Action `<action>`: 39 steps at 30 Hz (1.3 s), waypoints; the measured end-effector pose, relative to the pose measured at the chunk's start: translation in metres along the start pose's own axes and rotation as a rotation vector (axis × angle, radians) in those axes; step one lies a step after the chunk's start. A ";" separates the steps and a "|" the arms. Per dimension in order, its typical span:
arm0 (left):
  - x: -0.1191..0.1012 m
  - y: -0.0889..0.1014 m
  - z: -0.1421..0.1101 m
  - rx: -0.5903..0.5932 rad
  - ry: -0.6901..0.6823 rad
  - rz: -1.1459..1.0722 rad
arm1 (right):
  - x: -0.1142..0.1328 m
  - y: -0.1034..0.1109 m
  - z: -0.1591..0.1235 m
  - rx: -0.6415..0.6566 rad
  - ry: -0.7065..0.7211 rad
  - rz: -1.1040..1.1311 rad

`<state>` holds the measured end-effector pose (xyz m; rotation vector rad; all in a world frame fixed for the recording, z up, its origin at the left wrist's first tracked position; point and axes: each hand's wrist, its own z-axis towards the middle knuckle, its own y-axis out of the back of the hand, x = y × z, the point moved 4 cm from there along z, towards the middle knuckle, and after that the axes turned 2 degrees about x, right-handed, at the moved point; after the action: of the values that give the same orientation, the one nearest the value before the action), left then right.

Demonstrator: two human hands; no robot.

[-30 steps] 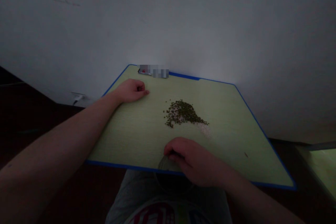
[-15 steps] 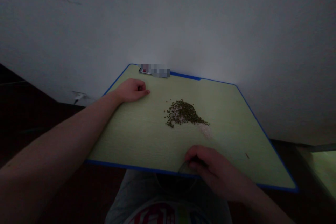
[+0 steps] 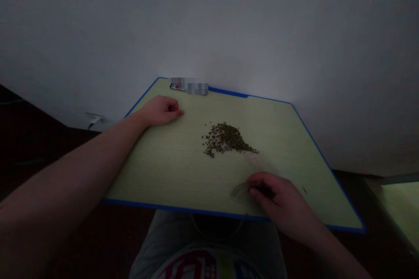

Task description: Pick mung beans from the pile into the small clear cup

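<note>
My right hand point(image 3: 278, 196) is at the front of the board, pinching a clear, curved-edged plastic piece that looks like a protractor point(image 3: 238, 190) between thumb and fingers. Its arc points left, low over the surface. Just beyond this hand lies a patch of white grains, like rice point(image 3: 251, 158). It joins a heap of small green beans, like mung beans point(image 3: 231, 136), with more pale grains among them. On the left side my left hand point(image 3: 163, 110) rests with curled fingers, and nothing shows in it.
The pale folding tabletop point(image 3: 157, 174) has a blue rim and stands against a grey wall point(image 3: 209, 22). A phone point(image 3: 178, 87), partly blurred out, lies at its back edge. A round-rimmed dark container point(image 3: 216, 225) sits below the front edge, between my legs. A plug point(image 3: 95, 120) is at left.
My right hand has moved away from the front edge, up and to the right, bringing the protractor back over the board. My left hand stays in place; the view has shifted slightly.
</note>
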<state>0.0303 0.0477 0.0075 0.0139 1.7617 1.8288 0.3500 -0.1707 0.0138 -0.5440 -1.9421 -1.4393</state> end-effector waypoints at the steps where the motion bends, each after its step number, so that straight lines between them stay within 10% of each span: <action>1: 0.000 0.000 0.000 -0.003 0.000 -0.001 | 0.001 -0.003 0.000 0.005 0.000 0.010; 15: -0.001 0.000 0.000 0.001 0.010 -0.019 | 0.027 -0.024 -0.001 -0.044 0.140 -0.008; 24: 0.001 -0.001 0.001 -0.003 0.001 0.004 | 0.053 -0.043 -0.017 -0.420 0.770 -0.604; 39: -0.001 0.000 0.000 0.006 0.020 -0.035 | 0.098 -0.088 0.036 -0.269 0.612 -0.768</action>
<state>0.0315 0.0473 0.0078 -0.0331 1.7709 1.8044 0.2138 -0.1686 0.0171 0.5655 -1.4995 -2.0333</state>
